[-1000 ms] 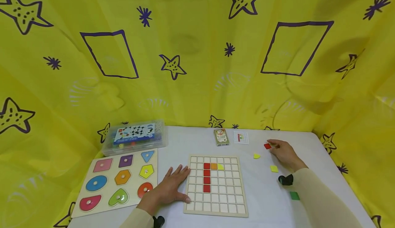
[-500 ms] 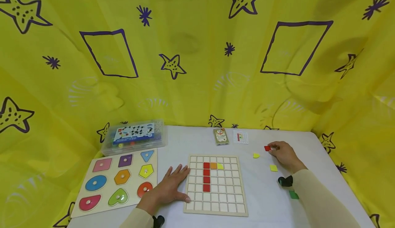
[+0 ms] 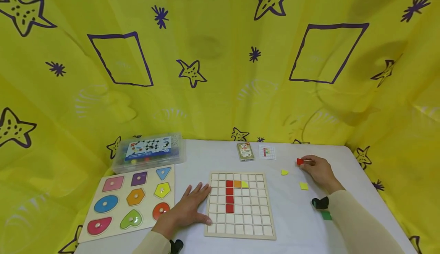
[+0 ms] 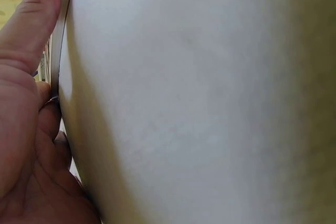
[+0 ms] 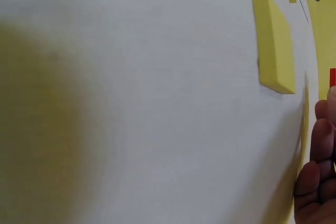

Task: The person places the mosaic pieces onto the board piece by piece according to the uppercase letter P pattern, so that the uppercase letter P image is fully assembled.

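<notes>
Red tile [image 3: 300,161] is now off the table, pinched at the fingertips of the right hand [image 3: 317,171] at the far right of the white table [image 3: 213,156]. A second ago that same tile sat lower, with the hand over it; half a second ago the fingers were closing round it; now it is lifted a little and held toward the left, so the pick-up looks done and the tile is ready to travel. In the right wrist view only a sliver of red shows at the edge beside the curled fingers [image 5: 315,182].

The left hand [image 3: 190,208] has not moved: it lies flat, fingers spread and straight, pressing the table against the left edge of the wooden grid board [image 3: 240,232]. The left wrist view shows the thumb [image 4: 31,19] along that edge.

On the board a column of red squares [image 3: 229,195] runs down from the second row, with an orange square [image 3: 237,184] and a yellow one [image 3: 245,184] beside its top.

Between the held tile and the board lies a small yellow piece [image 3: 284,172], and a yellow tile [image 3: 304,186] sits just beside the right wrist; a green tile [image 3: 326,215] lies by the forearm. Further back stand a card box [image 3: 245,151] and a pattern card [image 3: 267,152]. To the left are a shape puzzle [image 3: 132,200] and a clear plastic case [image 3: 149,151].
</notes>
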### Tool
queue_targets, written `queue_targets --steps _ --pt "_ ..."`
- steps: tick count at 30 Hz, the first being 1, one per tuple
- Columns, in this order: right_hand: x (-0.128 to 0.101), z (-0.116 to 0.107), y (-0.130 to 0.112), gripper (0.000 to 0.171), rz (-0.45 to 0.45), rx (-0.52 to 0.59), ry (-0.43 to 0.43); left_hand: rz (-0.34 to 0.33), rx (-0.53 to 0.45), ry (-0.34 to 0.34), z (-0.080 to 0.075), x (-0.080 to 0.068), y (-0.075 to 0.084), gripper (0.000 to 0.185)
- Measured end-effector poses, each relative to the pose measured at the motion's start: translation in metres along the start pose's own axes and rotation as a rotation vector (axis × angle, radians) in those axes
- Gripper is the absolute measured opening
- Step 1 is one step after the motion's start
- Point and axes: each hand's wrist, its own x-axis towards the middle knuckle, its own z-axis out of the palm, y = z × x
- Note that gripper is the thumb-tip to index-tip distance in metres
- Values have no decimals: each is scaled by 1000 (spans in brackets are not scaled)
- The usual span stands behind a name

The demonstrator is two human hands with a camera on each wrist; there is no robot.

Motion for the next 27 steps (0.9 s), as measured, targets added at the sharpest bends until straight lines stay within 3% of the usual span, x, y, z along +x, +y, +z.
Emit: queue_targets --steps 10,27 --pt "-12 0 -3 35 -28 37 88 11 -7 1 0 -1 0 114" --pt "-33 18 -29 36 -30 220 157 36 -34 11 -2 -4 5 113"
